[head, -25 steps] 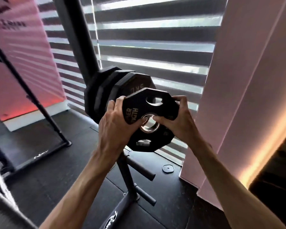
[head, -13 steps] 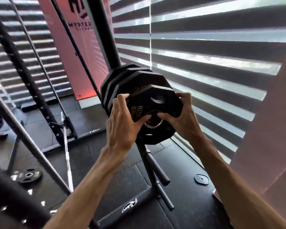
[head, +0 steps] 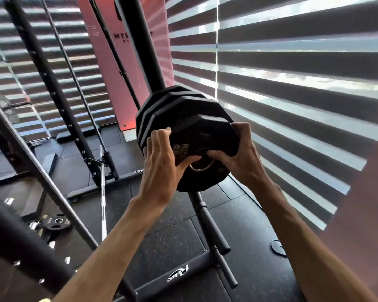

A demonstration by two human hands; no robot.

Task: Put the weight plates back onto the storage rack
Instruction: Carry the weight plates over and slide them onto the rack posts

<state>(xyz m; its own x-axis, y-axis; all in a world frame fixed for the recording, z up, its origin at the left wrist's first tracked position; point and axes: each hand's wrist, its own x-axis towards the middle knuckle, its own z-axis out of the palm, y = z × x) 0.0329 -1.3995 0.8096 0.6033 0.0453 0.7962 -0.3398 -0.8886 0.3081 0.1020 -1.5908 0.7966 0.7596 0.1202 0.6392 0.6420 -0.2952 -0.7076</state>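
I had both hands, left hand (head: 159,168) at nine o'clock and right hand (head: 238,155) at three, gripping the small plate (head: 202,136), and judged it needed squaring to slide flush against the stacked plates (head: 162,114)

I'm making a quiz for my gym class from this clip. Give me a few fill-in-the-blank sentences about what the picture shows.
1. The small plate is held by ____ hands, the left hand and the right hand.
2. Behind it, larger plates already hang on the storage ____.
3. Two pegs lower on the rack are ____.
4. Another plate lies on the ____ at lower left.

Missing words: both; rack; empty; floor
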